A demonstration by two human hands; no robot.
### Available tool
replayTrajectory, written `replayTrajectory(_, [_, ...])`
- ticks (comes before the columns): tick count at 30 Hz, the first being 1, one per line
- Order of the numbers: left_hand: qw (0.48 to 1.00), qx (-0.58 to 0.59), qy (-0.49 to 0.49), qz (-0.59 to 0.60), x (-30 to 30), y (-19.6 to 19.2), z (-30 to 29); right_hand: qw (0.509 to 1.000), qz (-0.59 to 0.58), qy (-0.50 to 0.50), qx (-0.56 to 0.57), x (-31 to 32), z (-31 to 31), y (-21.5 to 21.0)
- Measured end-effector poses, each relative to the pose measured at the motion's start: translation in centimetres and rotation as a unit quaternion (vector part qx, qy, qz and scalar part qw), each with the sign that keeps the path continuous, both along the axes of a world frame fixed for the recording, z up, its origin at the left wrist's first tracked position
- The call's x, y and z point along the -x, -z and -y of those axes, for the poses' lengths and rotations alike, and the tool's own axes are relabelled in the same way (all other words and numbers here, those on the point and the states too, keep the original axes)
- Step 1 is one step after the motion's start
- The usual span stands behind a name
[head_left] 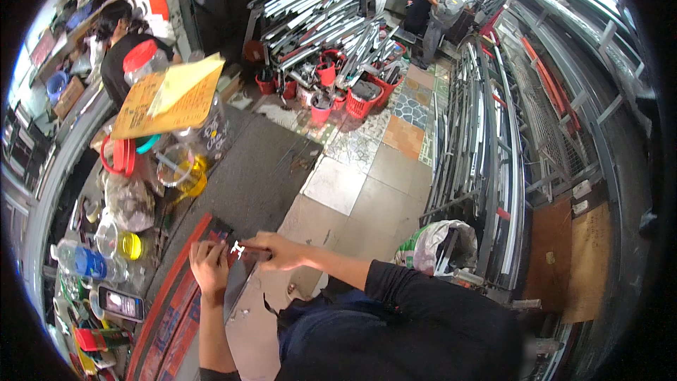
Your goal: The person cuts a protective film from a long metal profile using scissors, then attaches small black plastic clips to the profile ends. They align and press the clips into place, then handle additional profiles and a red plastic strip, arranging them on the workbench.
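Observation:
My right hand (276, 250) is closed around a short reddish-brown metal profile (255, 254). The profile's pale, branched cut end (238, 249) points toward my left hand. Fingers bent and drawn together, my left hand (209, 266) is just left of that end, above the long red-brown profiles (174, 317) on the bench. What its fingertips grip, if anything, is too small to make out. The long profiles run along the bench edge toward the lower left, with bluish film or marks on their faces.
Left on the dark bench (243, 162) are a phone (120, 304), a water bottle (86, 262), tubs of yellow liquid (185, 173) and a yellow paper folder (168, 99). Racks of metal profiles (479, 134) line the right. Red baskets (363, 101) stand ahead. Other people are farther off.

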State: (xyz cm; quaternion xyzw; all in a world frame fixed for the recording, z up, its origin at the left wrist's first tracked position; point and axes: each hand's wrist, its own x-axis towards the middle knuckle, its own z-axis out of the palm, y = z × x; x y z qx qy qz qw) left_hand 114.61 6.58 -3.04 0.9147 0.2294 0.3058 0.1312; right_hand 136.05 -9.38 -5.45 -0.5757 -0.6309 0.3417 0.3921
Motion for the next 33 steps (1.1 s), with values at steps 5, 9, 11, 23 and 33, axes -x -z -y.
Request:
replayTrajectory(5, [0.997,-0.036,-0.055,-0.03,1.0,0.7,-1.1,0.995,-0.015,0.066,-0.069,1.5,1.0,-0.2])
replayTrajectory(9, [0.999,-0.023,-0.028,0.001,1.2,1.8,-1.9,0.97,-0.187,0.119,0.101,2.5,1.6,-0.7])
replayTrajectory(11, [1.0,-0.017,-0.011,0.009,1.5,1.9,-2.1,0.963,-0.157,0.13,0.175,2.4,1.7,-0.7])
replayTrajectory(23, [0.998,0.036,-0.014,0.049,1.6,2.3,-2.2,0.91,-0.358,0.158,0.141,3.1,2.5,3.7])
replayTrajectory(33, [0.998,0.051,-0.012,0.046,1.3,2.0,-2.3,0.934,-0.309,0.116,0.137,3.4,2.3,1.9])
